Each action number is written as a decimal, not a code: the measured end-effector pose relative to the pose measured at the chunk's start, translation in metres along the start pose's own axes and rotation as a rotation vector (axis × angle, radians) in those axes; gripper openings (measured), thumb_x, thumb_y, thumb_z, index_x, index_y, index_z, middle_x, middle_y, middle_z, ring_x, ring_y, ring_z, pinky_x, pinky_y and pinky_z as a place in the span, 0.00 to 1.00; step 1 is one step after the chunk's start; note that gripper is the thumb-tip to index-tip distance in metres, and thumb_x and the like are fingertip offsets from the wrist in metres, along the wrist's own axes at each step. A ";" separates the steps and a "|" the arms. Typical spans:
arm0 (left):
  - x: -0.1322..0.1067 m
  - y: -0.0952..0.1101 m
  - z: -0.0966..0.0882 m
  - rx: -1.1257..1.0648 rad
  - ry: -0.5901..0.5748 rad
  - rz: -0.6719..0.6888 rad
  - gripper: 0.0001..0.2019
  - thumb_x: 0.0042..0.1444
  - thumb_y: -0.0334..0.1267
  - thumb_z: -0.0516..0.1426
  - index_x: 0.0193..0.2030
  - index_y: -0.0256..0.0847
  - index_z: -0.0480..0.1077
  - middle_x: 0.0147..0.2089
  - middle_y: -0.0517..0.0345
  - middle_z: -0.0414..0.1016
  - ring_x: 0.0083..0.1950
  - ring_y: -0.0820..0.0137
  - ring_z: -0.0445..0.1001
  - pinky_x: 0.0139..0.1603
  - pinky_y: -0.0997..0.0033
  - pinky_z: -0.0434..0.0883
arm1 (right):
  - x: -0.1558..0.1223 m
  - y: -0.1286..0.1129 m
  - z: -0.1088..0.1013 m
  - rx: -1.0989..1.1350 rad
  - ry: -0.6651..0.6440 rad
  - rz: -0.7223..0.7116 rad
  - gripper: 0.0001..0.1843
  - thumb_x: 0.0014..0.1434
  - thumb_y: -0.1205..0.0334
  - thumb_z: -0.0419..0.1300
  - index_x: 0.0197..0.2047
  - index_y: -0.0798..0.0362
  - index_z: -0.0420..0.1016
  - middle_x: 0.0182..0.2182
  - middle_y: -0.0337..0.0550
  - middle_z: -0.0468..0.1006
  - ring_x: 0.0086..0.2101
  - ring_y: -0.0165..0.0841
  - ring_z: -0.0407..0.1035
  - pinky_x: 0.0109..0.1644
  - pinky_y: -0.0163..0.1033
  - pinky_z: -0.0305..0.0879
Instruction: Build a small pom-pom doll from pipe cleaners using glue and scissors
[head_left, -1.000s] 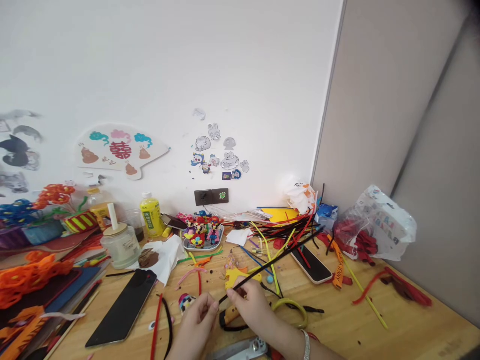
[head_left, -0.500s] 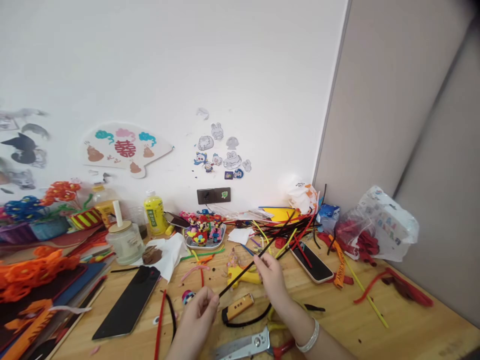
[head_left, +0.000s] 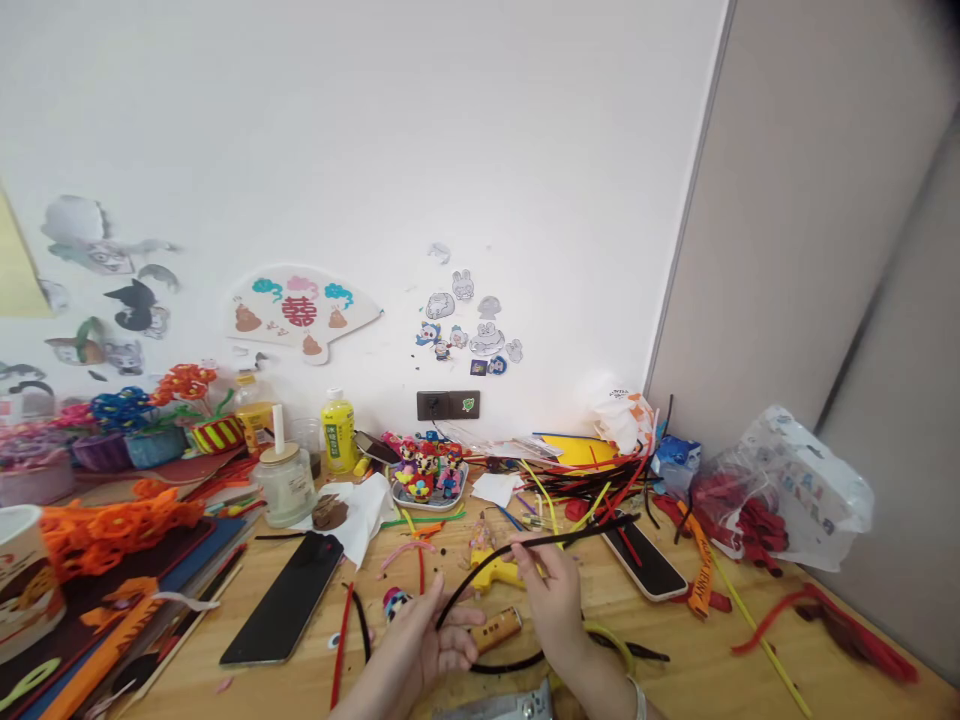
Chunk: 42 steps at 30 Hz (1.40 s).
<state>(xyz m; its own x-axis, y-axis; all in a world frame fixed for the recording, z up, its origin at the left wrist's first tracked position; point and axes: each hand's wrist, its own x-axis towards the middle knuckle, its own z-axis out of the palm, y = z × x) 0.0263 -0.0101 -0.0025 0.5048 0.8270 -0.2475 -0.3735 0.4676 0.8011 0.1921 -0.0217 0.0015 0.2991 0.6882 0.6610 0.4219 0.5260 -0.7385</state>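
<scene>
A long black pipe cleaner (head_left: 480, 573) is pinched between the thumb and fingers of my right hand (head_left: 556, 600). It bows down to the left, and its other end sticks out to the right. My left hand (head_left: 424, 645) has its fingers spread, with the pipe cleaner's lower end passing by its thumb and palm. Beneath my hands lie an orange-and-black block-like item (head_left: 499, 628), another black pipe cleaner (head_left: 510, 668) and scissors (head_left: 499, 710), cut off by the bottom edge. A yellow glue gun (head_left: 495, 572) is partly hidden behind my right hand.
A black phone (head_left: 285, 600) lies left, a second phone (head_left: 646, 560) right. Small colourful figures fill a tray (head_left: 435, 500) near the wall. A glass jar (head_left: 286, 488), a yellow bottle (head_left: 339, 432), pipe-cleaner flowers (head_left: 127, 515), a paper cup (head_left: 26, 580) and a plastic bag (head_left: 810, 490) stand around.
The pipe cleaner was straight between both hands; now it is bent. My left hand has opened its fingers. The view has shifted left, showing the paper cup.
</scene>
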 end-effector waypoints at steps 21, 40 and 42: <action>0.023 0.043 -0.039 0.275 0.105 0.107 0.18 0.32 0.43 0.67 0.29 0.35 0.72 0.14 0.68 0.66 0.16 0.80 0.63 0.17 0.81 0.58 | 0.000 -0.022 0.038 -0.642 -0.649 -0.730 0.07 0.58 0.62 0.52 0.37 0.54 0.69 0.29 0.42 0.76 0.31 0.33 0.65 0.36 0.35 0.60; 0.009 0.000 -0.029 0.768 0.024 -0.045 0.22 0.39 0.61 0.54 0.22 0.41 0.61 0.08 0.73 0.56 0.07 0.83 0.45 0.09 0.79 0.41 | 0.060 0.029 -0.028 -0.823 -0.447 0.119 0.15 0.62 0.69 0.42 0.49 0.57 0.63 0.43 0.50 0.72 0.41 0.34 0.68 0.42 0.34 0.61; 0.007 -0.003 -0.030 0.748 -0.006 -0.067 0.22 0.41 0.61 0.54 0.23 0.41 0.61 0.08 0.73 0.57 0.07 0.83 0.44 0.09 0.78 0.40 | 0.040 0.016 -0.021 -0.623 -0.473 0.085 0.15 0.62 0.65 0.44 0.51 0.53 0.61 0.43 0.45 0.72 0.41 0.32 0.67 0.41 0.33 0.61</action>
<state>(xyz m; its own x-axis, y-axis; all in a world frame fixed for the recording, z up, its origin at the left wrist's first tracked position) 0.0078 0.0037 -0.0227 0.5127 0.8016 -0.3075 0.2860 0.1782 0.9415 0.2287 0.0040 0.0187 0.0146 0.9267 0.3755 0.8579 0.1813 -0.4807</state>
